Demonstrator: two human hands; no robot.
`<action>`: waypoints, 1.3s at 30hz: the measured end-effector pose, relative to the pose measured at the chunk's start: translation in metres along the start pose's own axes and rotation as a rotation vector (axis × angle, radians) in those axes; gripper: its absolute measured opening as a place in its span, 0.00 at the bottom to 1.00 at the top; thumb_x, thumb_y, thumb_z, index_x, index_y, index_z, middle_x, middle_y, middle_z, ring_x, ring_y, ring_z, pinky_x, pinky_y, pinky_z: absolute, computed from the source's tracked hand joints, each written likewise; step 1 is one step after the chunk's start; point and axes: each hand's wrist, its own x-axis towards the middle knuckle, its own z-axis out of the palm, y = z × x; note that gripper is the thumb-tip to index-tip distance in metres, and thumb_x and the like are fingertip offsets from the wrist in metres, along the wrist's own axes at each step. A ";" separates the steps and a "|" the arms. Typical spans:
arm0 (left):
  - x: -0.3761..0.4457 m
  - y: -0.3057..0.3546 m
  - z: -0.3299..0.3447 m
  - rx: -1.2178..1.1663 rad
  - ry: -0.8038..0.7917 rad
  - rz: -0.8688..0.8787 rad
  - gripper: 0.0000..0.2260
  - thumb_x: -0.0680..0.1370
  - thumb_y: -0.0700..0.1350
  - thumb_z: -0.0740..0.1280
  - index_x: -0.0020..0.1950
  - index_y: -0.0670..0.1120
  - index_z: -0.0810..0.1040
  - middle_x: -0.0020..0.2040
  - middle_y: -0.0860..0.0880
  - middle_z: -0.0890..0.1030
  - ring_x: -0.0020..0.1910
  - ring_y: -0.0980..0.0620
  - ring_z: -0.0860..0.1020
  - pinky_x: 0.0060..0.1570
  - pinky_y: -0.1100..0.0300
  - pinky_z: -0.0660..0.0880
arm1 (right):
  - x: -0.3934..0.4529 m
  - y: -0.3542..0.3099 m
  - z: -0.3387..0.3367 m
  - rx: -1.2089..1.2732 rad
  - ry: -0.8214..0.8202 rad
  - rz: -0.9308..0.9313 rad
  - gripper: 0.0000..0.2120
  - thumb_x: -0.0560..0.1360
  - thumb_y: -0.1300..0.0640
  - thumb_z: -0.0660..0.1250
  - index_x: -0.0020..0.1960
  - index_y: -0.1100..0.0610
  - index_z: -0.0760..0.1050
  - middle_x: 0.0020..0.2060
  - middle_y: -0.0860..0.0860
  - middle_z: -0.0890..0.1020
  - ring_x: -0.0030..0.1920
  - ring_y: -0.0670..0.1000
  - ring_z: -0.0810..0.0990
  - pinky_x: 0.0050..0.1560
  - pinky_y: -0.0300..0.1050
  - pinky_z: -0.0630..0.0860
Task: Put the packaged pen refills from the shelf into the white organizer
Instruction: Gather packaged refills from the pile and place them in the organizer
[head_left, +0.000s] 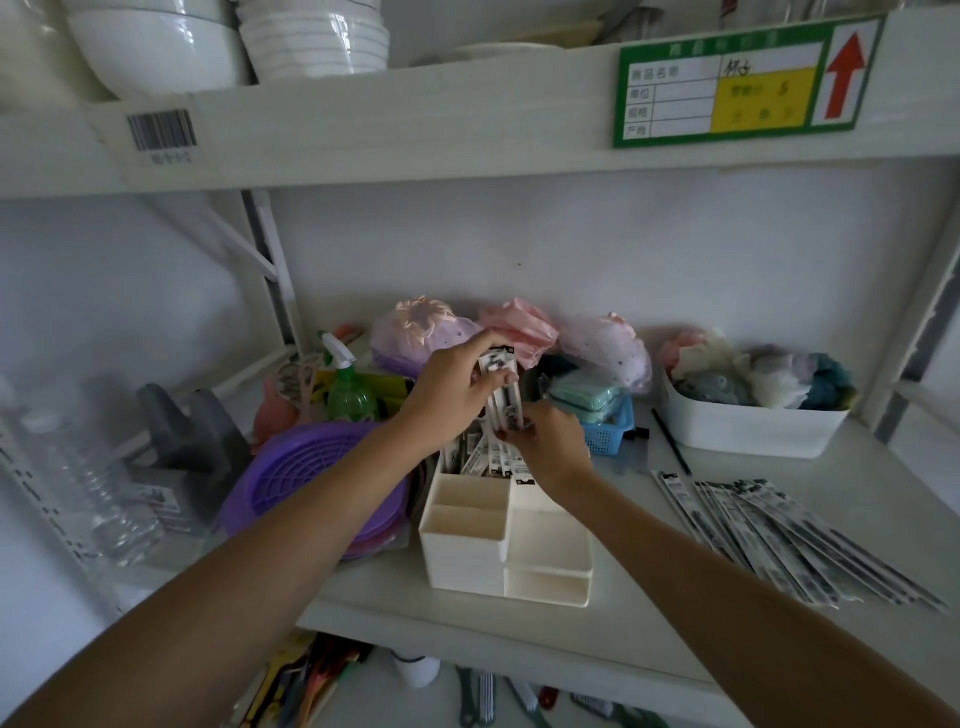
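Far left of the shelf (519, 631) there are some clear plastic bottles (78, 467), kind of blurry, with a grey plastic thing (192, 441) just behind them. Next over is a purple strainer (311, 473) with a green spray bottle (349, 387) standing behind it.

Then the action: the left hand (452, 397) has its fingers curled round the upper end of a bunch of packaged pen refills (503, 387), held upright over the back compartment of the white organizer (498, 540). The right hand (553, 441) pinches the lower end of that same bunch, right at the organizer's back rim. More refill packs (488, 457) are already standing in that back compartment, leaning a bit. The front compartments look bare from here. The organizer sits near the shelf's front edge, touching the strainer's side as far as I can tell.

Behind the hands there's a row of pink and lilac frilly caps (426, 332) against the wall, and a small blue basket (608, 431) holding something mint green.

Further right, a white bin (753, 428) full of fluffy stuff, a black pen (670, 441) lying in front of it, and a fanned pile of refill packs (779, 535) lying flat on the shelf, well apart from the organizer.

Up top, the upper shelf holds stacked white bowls (311, 36) and a green label with a red arrow (748, 80).
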 end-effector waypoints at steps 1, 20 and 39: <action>0.000 0.000 0.000 0.025 0.003 0.028 0.13 0.74 0.45 0.67 0.58 0.46 0.73 0.38 0.41 0.82 0.26 0.56 0.77 0.32 0.63 0.75 | 0.000 -0.001 0.001 0.003 -0.005 -0.012 0.08 0.72 0.58 0.69 0.48 0.61 0.79 0.43 0.57 0.85 0.42 0.55 0.82 0.34 0.38 0.69; 0.000 -0.004 0.022 0.172 0.039 0.212 0.13 0.70 0.38 0.70 0.54 0.38 0.77 0.38 0.41 0.83 0.32 0.58 0.72 0.37 0.77 0.63 | -0.042 0.098 -0.043 -0.073 0.126 0.178 0.10 0.74 0.63 0.63 0.54 0.60 0.76 0.50 0.57 0.82 0.41 0.47 0.75 0.38 0.36 0.69; -0.009 -0.036 0.029 0.144 -0.053 0.079 0.12 0.71 0.39 0.70 0.54 0.40 0.77 0.42 0.42 0.84 0.33 0.50 0.80 0.37 0.57 0.79 | -0.077 0.159 -0.068 -0.160 0.126 0.422 0.11 0.76 0.63 0.58 0.52 0.58 0.78 0.51 0.57 0.82 0.48 0.57 0.79 0.44 0.45 0.72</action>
